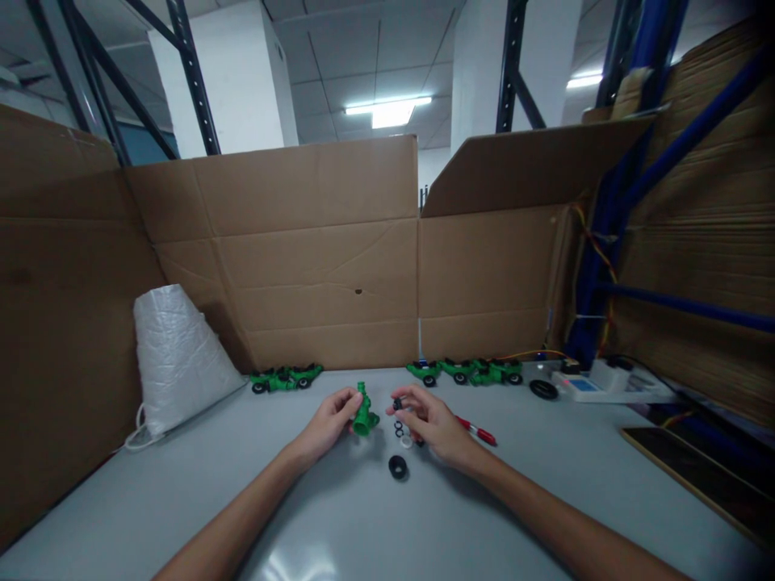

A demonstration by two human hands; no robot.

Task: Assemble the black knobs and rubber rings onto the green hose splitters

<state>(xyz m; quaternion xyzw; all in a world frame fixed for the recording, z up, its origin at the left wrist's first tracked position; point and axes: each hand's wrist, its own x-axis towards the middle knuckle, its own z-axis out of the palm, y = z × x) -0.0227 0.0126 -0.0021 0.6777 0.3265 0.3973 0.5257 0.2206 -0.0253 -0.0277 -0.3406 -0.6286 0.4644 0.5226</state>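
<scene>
My left hand (334,416) is closed on a green plastic valve body (363,415), held nearly upright above the table. Thumb and fingertips of my right hand (431,420) pinch a small black part (397,403), a short way to the right of the green piece and apart from it. Beneath my right fingers lie several small rings (399,429) and a white ring (406,441). Nearer to me is a thick black ring (398,467). A red marker-like tool (479,431) lies beyond my right wrist, partly hidden by the hand.
Green and black assemblies stand in rows at the back left (286,378) and back right (465,372). A black rubber ring (543,390) lies near a power strip (611,383). A white wrapped bag (178,363) leans at left. Cardboard walls (315,266) enclose the grey table (339,516).
</scene>
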